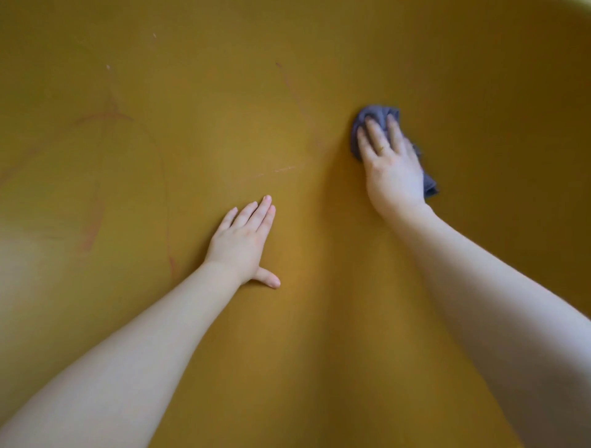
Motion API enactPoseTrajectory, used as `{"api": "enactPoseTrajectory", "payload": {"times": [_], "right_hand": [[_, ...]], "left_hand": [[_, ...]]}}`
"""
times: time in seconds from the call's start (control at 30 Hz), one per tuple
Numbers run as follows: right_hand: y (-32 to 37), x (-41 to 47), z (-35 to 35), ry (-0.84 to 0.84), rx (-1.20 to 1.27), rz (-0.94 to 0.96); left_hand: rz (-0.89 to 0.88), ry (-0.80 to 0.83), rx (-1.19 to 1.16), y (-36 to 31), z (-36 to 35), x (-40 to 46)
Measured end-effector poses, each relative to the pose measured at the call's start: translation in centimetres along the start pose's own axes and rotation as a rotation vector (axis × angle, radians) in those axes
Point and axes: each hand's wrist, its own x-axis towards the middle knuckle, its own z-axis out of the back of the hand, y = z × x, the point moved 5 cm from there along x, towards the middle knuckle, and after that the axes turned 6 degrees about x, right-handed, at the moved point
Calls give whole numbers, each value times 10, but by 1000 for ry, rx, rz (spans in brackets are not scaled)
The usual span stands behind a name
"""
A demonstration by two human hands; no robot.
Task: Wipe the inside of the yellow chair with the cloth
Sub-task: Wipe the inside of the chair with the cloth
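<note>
The curved inner wall of the yellow chair (198, 96) fills the whole view. A crumpled grey-blue cloth (377, 113) is pressed against it at the upper right. My right hand (388, 163) lies flat over the cloth, fingers pointing up, so only the cloth's top, left edge and lower right corner show. My left hand (244, 241) rests flat on the bare yellow surface lower down and to the left, fingers together, thumb out to the right, holding nothing.
Faint reddish curved marks (92, 224) and thin pale scratches (281, 169) run over the left and middle of the surface. A sliver of the chair's rim (575, 2) shows at the top right corner.
</note>
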Motion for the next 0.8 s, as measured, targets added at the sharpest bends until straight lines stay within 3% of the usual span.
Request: {"api": "enactPoseTrajectory", "payload": {"times": [0.1,0.17,0.3,0.43,0.53,0.67,0.8], "right_hand": [[3,3,-2,-75,65,-161],[34,-10,-22,-62,163,-118],[98,-47,-52,147,372,18],[86,-43,-48,334,211,175],[31,-10,-18,269,99,116],[-27,15,40,-23,42,-19],[-14,9,21,-61,66,-130]], "left_hand": [[-5,-15,-14,0,-1,2],[-3,-19,-12,0,-1,2],[3,-23,-13,-1,1,2],[8,5,-19,-2,5,-2],[6,28,-13,-2,9,-4],[9,66,12,-4,11,-5],[13,97,8,-6,15,-3]]}}
